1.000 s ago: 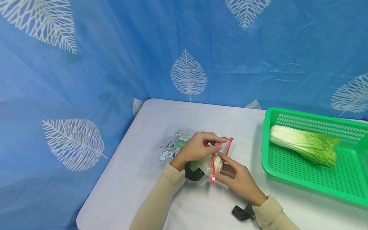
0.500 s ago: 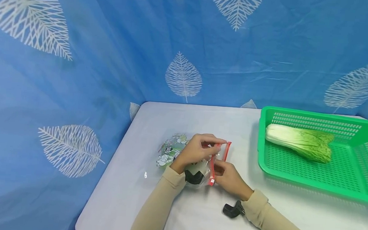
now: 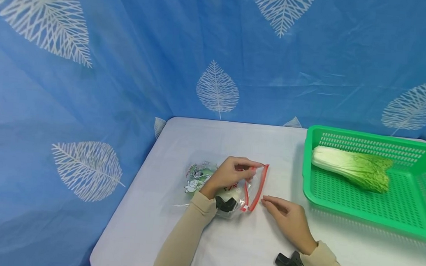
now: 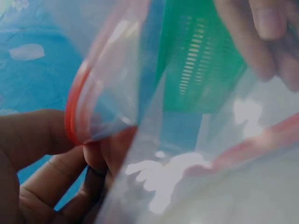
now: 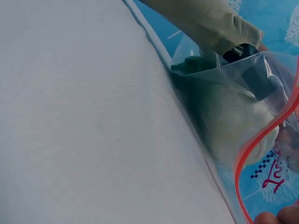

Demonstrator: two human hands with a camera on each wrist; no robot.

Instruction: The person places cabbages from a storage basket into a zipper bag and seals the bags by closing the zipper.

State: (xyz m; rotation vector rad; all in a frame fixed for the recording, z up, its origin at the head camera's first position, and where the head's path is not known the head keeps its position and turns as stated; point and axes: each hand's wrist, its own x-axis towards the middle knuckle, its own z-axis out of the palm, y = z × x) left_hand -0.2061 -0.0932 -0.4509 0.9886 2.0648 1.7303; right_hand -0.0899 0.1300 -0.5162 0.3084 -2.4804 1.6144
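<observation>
A clear zip bag (image 3: 199, 176) with cartoon print and a red zip strip (image 3: 259, 190) lies on the table. Inside it is a vegetable (image 5: 233, 123) with a whitish rounded end and darker green behind, blurred by the plastic. My left hand (image 3: 227, 175) reaches over the bag and pinches the far end of its mouth; in the left wrist view its thumb and fingers meet at the red strip. The mouth gapes. My right hand (image 3: 291, 221) is just right of the bag's near corner, fingers loosely bent, holding nothing visible. Its fingertips (image 5: 287, 214) appear close to the strip; contact is unclear.
At the right stands a green perforated basket (image 3: 308, 172) with a napa cabbage (image 3: 351, 167) lying in it. A white cloth covers the table (image 3: 147, 227). Blue curtains (image 3: 147, 62) with white leaf patterns hang behind and left. Black wrist mounts (image 3: 288, 262) sit below the hands.
My right hand was at the bag's mouth, its fingers reaching in by the vegetable; it has drawn back to the right, out of the bag. The left hand keeps its pinch.
</observation>
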